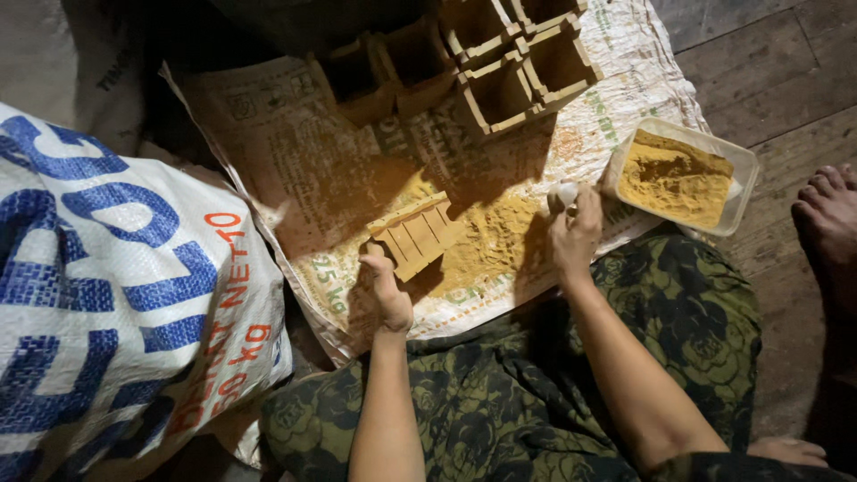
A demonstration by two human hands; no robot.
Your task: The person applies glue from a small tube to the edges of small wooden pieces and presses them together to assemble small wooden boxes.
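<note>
Left hand: the left hand [389, 295] sits low on the printed sack sheet [295, 152], fingers curled, thumb and fingertips touching the near-left corner of the slatted wooden mould [418, 234] — a steadying touch at its edge, not a full grasp.

Right hand: the right hand [576, 228] is up and to the right, fingers closed around a small white scoop [566, 193]; only its rounded top shows, so how deep the grip goes cannot be told.

Mould: lying flat on the sheet, just beyond the left hand and well to the left of the right one. Its long axis runs on a diagonal, near-left corner low, far-right end higher, slats crossing it.

Powder: a heap of yellow-brown powder [495, 241] lies on the sheet between the two hands, touching the mould's right side.

Nearer hand: the left, plainly — it is already on the mould, while the right is across the powder heap.

Tub: a clear plastic tub [746, 170] holding more of the same powder stands just right of the right hand.

Beyond: a cluster of square wooden boxes [518, 62] at the sheet's far edge; a blue-and-white woven sack [107, 268] to the left; another person's bare foot [826, 219] on the plank floor at right.
</note>
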